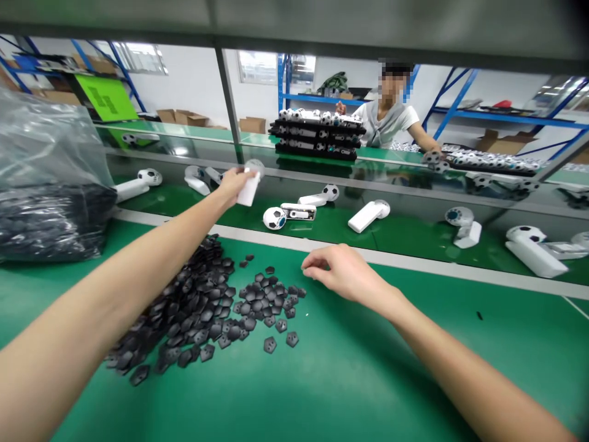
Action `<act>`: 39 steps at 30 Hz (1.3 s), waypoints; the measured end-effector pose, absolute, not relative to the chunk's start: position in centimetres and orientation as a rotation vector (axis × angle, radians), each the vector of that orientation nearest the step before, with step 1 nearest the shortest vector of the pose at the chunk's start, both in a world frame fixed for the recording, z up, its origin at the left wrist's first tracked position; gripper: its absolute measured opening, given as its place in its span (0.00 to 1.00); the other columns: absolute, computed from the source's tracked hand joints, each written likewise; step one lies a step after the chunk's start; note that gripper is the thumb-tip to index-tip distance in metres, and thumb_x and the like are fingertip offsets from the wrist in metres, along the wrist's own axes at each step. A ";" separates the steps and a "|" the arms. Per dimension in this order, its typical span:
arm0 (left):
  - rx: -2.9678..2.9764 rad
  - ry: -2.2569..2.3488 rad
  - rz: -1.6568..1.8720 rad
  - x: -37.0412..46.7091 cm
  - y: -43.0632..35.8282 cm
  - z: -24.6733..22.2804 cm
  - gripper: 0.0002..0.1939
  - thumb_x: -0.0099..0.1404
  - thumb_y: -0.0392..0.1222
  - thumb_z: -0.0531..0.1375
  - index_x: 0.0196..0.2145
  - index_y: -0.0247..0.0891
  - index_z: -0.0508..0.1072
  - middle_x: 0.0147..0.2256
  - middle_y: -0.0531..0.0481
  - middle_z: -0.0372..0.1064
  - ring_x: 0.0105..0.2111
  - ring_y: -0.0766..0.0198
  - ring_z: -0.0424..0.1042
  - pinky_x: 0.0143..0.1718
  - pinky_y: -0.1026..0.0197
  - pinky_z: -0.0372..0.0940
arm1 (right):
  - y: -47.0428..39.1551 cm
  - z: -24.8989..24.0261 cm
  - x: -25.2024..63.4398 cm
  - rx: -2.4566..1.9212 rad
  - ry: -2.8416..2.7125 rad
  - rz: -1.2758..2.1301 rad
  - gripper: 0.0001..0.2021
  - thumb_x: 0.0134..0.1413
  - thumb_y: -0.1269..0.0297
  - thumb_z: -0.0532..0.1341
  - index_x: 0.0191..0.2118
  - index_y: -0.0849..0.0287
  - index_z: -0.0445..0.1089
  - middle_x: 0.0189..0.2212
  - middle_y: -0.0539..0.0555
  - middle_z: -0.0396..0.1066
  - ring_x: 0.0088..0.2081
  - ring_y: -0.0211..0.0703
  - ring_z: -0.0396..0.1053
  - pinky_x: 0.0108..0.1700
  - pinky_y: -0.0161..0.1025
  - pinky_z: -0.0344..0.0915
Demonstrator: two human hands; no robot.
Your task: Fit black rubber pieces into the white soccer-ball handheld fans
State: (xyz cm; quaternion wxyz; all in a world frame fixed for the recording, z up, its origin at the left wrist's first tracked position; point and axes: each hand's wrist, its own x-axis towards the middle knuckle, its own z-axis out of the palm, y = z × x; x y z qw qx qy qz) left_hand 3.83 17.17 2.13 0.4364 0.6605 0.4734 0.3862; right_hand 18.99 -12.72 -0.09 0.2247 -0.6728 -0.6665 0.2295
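The left hand's (234, 184) fingers grip a white unit (248, 190) above the green belt (329, 228), where an edge hold could slip; the right hand's (347, 273) curled fingers, contents unclear, could scatter nearby black pieces (264, 298) by brushing them.

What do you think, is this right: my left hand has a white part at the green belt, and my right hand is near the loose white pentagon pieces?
Not quite: the loose pentagon pieces near your right hand are black, as the head view shows. Your left hand does have a white part at the green belt.
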 end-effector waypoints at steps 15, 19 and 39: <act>1.249 0.564 1.059 -0.4 6.2 5.1 0.23 0.56 0.49 0.77 0.40 0.36 0.74 0.25 0.56 0.67 0.26 0.66 0.68 0.37 0.55 0.75 | -5.5 -2.0 16.0 -1.662 -2.062 0.748 0.07 0.61 0.64 0.74 0.44 0.56 0.84 0.40 0.54 0.84 0.41 0.48 0.79 0.43 0.40 0.66; 1.240 0.585 1.045 -1.0 4.6 4.7 0.23 0.55 0.49 0.77 0.40 0.35 0.75 0.25 0.54 0.68 0.24 0.65 0.70 0.34 0.57 0.75 | -4.8 -2.4 15.6 -1.652 -2.052 0.839 0.04 0.57 0.69 0.74 0.38 0.57 0.82 0.33 0.50 0.82 0.36 0.43 0.77 0.38 0.37 0.63; 1.321 0.635 0.758 -0.7 1.1 1.3 0.30 0.50 0.49 0.80 0.45 0.35 0.74 0.32 0.51 0.73 0.27 0.67 0.70 0.32 0.61 0.63 | -11.1 0.9 17.8 -1.386 -1.518 0.819 0.18 0.59 0.40 0.68 0.37 0.50 0.84 0.37 0.56 0.83 0.38 0.55 0.78 0.41 0.45 0.74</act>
